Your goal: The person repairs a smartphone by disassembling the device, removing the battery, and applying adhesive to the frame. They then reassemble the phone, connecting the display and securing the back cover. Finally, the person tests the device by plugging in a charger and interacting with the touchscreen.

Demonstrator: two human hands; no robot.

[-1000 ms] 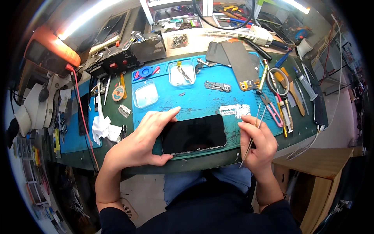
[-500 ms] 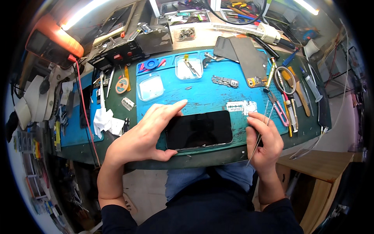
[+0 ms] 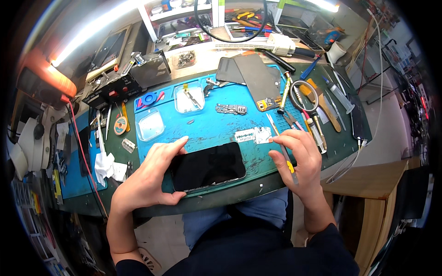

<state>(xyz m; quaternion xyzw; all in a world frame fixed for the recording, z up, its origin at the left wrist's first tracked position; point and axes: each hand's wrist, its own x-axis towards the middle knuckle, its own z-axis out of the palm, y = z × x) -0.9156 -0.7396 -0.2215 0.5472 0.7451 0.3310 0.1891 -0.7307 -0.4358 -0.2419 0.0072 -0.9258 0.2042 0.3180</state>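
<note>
A smartphone [image 3: 209,166] with a dark screen lies face up near the front edge of the blue mat. My left hand [image 3: 145,179] grips its left end, thumb at the near edge and fingers at the far one. Just right of the phone, my right hand [image 3: 300,158] is closed around a slim tool [image 3: 290,166] with a yellow part; its thin end points away from me, and its exact kind is unclear. A silver metal piece [image 3: 263,135] and a razor blade [image 3: 244,135] lie side by side beyond the phone. Farther back is a small phone circuit part [image 3: 231,109].
Two clear plastic boxes [image 3: 151,125] stand at the mat's left. Dark flat panels [image 3: 258,83] lie at the back. A ring-shaped tool [image 3: 304,95], a brush [image 3: 324,103], a syringe [image 3: 340,94] and pliers [image 3: 291,120] crowd the right. A red cable [image 3: 82,142] crosses the left side.
My view has shifted to the right. The tweezers that were in my right hand are no longer there; it now holds the slim tool with the yellow part. My left hand stays on the phone.
</note>
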